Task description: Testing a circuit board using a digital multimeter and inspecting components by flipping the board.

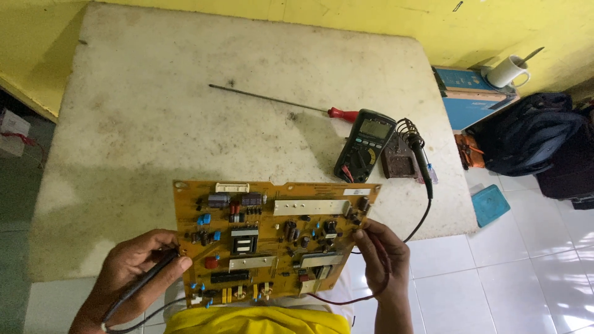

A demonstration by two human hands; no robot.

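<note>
A yellow circuit board point(272, 238) with capacitors, coils and heat sinks lies at the near edge of a white table point(185, 124). My left hand point(133, 269) grips a black test probe point(145, 278) whose tip touches the board's left edge. My right hand point(383, 260) holds a red probe lead point(377, 291) against the board's right side. A dark multimeter point(365, 145) lies beyond the board, its leads running toward my hands.
A long screwdriver with a red handle point(278, 102) lies mid-table. A soldering iron point(417, 151) rests in its coil stand beside the multimeter. To the right are a white mug point(507, 71) on blue boxes, a dark backpack point(532, 133) and a white tiled floor.
</note>
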